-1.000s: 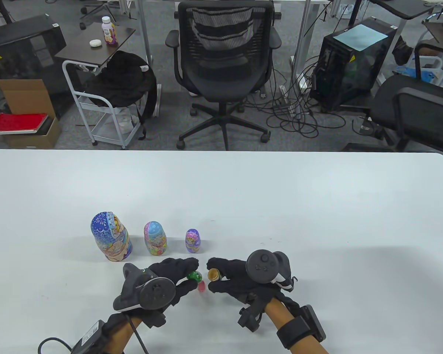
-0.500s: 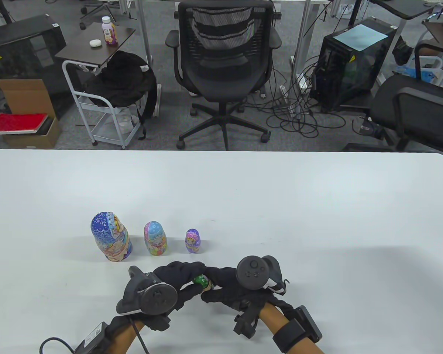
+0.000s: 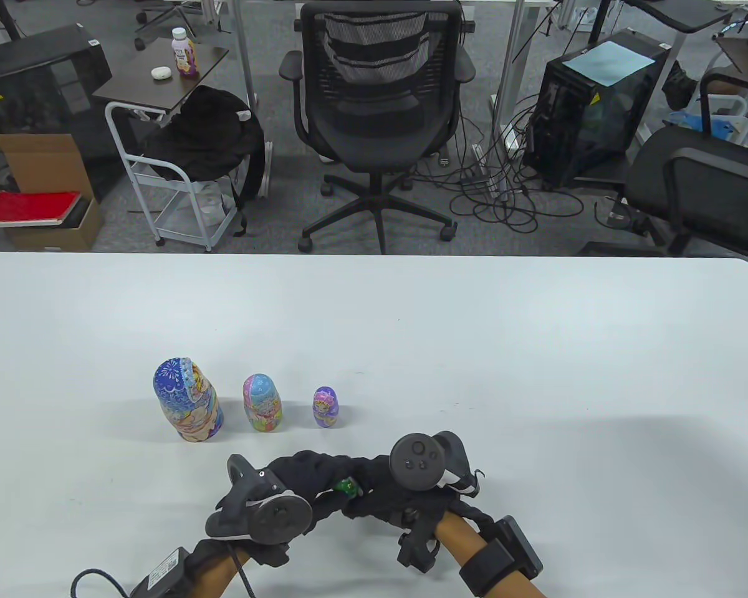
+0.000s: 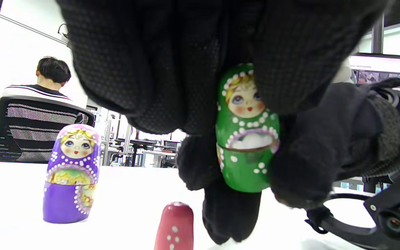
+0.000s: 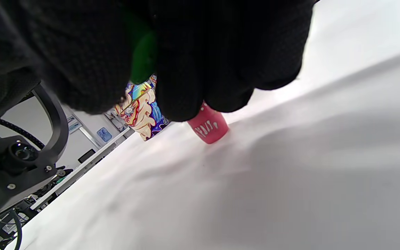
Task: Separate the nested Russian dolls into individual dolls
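- Now both grips meet on the green doll (image 4: 247, 139): left hand (image 3: 299, 483) pinches its head, right hand (image 3: 386, 492) its base.
- Upright, above the bench (image 3: 536, 374); red doll (image 4: 175, 225) stands just below.

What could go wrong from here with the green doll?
1. The tiny red doll stands right under both hands; lowering the green doll could topple it.
2. The green doll's halves look joined, but gloved fingers hide much of it; a weak seam might part.
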The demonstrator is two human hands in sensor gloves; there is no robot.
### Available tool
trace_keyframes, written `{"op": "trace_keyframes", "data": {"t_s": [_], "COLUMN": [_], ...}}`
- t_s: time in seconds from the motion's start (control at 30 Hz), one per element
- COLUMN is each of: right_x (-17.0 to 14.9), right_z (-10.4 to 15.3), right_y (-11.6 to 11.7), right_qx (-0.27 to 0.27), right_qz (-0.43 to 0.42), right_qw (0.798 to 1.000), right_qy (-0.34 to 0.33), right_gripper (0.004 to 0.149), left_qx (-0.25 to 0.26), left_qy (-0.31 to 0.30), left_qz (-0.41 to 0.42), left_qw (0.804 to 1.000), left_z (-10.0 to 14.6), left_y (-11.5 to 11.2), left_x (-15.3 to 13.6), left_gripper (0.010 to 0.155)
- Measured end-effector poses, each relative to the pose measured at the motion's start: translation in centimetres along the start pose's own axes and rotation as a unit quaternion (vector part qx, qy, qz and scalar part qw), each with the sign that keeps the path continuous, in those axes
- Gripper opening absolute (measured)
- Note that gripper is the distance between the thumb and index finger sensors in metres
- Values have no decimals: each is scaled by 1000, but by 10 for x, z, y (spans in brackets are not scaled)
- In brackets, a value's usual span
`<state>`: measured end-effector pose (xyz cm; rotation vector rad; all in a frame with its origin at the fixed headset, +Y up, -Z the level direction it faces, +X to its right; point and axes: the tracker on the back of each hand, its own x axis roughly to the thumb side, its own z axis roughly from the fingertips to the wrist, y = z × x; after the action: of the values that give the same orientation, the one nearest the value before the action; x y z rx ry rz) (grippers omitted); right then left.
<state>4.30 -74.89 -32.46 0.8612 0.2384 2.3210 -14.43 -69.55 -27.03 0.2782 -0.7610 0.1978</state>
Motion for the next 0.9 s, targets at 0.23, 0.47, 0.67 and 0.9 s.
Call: {"op": "trace_keyframes", "data": {"t_s": [0.23, 0.47, 0.67, 0.9], "right_x": [-1, -3, -25, -54], "right_z": [0, -2, 9, 28], "right_y": [-6, -20, -53, -89], "right_qx": [-12, 24, 3, -90], "right_qz": [-73, -85, -86, -114], "right_qw": [997, 996, 995, 986], "right_qy": [12, 16, 43, 84], "right_gripper": [72, 78, 82, 77], "left_qx": [17, 41, 39, -105], "left_qy": [30, 36, 56, 95], "left_qz": [72, 68, 60, 11], "left_qw": [997, 996, 996, 990], "left_z": [2, -3, -17, -78], "left_y": [0, 6, 14, 11], "left_x": [-9, -14, -16, -24], "left_gripper": [55, 55, 55, 55]}}
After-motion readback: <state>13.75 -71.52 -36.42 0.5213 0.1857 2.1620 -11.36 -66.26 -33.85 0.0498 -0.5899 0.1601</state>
